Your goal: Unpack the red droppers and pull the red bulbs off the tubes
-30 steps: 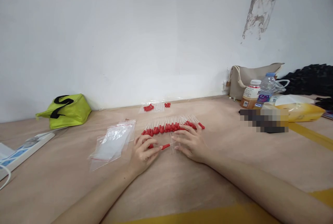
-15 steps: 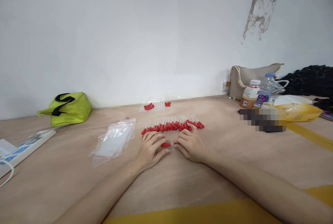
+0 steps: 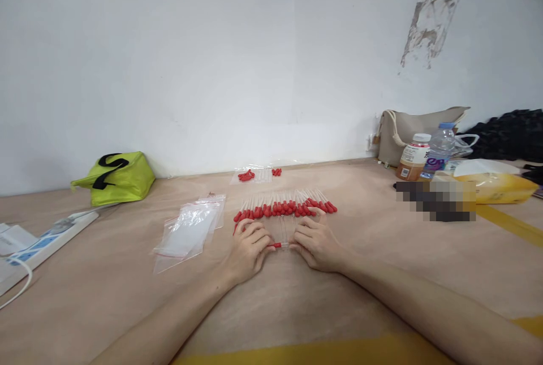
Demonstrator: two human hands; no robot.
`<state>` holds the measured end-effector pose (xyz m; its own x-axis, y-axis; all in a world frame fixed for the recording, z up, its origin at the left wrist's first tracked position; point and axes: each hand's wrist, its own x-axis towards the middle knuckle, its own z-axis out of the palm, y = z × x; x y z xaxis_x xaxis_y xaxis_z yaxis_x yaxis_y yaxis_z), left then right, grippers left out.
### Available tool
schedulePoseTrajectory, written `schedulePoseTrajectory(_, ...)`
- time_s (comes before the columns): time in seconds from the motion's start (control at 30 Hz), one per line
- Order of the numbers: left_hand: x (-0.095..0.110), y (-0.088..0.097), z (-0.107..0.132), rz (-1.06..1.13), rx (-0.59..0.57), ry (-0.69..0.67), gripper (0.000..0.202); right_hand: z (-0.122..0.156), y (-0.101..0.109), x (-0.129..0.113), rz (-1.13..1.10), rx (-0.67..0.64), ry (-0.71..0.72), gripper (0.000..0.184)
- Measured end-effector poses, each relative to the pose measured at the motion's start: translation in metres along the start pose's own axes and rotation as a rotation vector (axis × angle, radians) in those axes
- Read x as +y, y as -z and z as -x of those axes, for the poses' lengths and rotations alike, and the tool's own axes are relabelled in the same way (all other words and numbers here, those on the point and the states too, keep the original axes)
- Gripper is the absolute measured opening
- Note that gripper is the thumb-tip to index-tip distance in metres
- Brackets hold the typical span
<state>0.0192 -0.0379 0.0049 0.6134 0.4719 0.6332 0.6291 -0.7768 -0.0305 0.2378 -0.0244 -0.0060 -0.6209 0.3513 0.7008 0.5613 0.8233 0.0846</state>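
Between my hands lies a dropper with a red rubber bulb (image 3: 277, 245) and a clear tube (image 3: 285, 245), held level just above or on the tabletop. My left hand (image 3: 251, 249) is closed, thumb and fingertips pinching the bulb end. My right hand (image 3: 317, 243) is closed around the tube end, its fingers hiding the rest. Several clear thin tubes (image 3: 283, 228) lie lengthwise between the hands. Just beyond the fingers, a row of red-bulbed droppers (image 3: 288, 207) is laid side by side, bulbs toward me and pale stems pointing away.
Zip bags (image 3: 193, 229) lie left of my hands. Farther back are loose red bulbs (image 3: 246, 175) on clear plastic. A green bag (image 3: 123, 178) and a power strip (image 3: 63, 235) are at left; bottles (image 3: 413, 155), a beige bag (image 3: 388, 138) and a yellow tissue pack (image 3: 500, 187) at right.
My left hand has closed its fingers onto the bulb. The dropper has come slightly nearer to me, and my right hand has shifted with it. The camera view has moved a little.
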Motion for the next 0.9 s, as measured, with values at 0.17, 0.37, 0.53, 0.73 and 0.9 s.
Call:
schedulePoseTrajectory(0.17, -0.008, 0.011, 0.012, 0.030, 0.036, 0.086, 0.012, 0.007, 0.005, 0.016, -0.003, 0.052, -0.151, 0.023)
schedulePoseTrajectory(0.37, -0.030, 0.035, 0.010, 0.101, 0.198, 0.447, 0.020, 0.006, 0.000, 0.025, -0.131, 0.149, -0.384, 0.019)
schedulePoseTrajectory(0.53, -0.067, 0.067, 0.018, 0.050, 0.024, 0.892, 0.028, -0.001, -0.002, 0.023, -0.151, 0.152, -0.486, 0.019)
schedulePoseTrajectory(0.73, -0.075, 0.060, 0.033, 0.209, -0.036, 1.045, 0.028, -0.008, -0.012, 0.014, -0.014, 0.187, -0.328, 0.021)
schedulePoseTrajectory(0.9, -0.070, 0.042, 0.035, 0.285, -0.088, 0.992, 0.031, -0.009, -0.020, 0.010, 0.120, 0.123, -0.233, 0.021)
